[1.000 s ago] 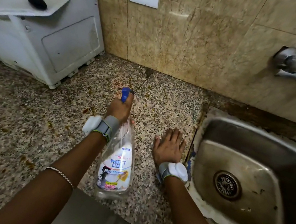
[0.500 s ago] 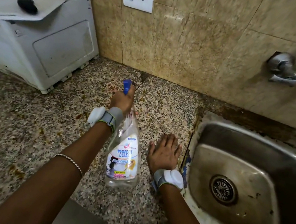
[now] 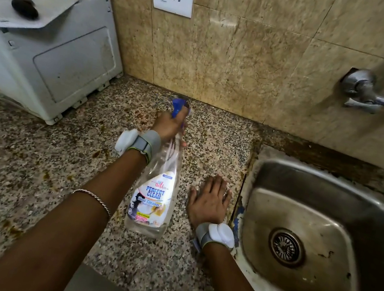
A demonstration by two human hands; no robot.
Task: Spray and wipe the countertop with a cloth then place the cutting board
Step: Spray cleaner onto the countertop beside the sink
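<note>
Early, spray step by the look of it. Left hand (image 3: 167, 125) curled round spray bottle (image 3: 156, 190) neck, bottle tilted, nozzle toward wall end of countertop (image 3: 20, 156). Right hand (image 3: 209, 203) flat, fingers straight, pressed on countertop just beside sink (image 3: 283, 165). Brown stains (image 3: 95, 154) unwiped. No cloth in view. Wiping and cutting board placement left.

one spray bottle (image 3: 152, 197), two hands (image 3: 167, 126) (image 3: 209, 201), one sink (image 3: 317, 190)

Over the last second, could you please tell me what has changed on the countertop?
The left hand, gripping the spray bottle, moved forward toward the wall. The right hand stayed flat on the countertop beside the sink.
</note>
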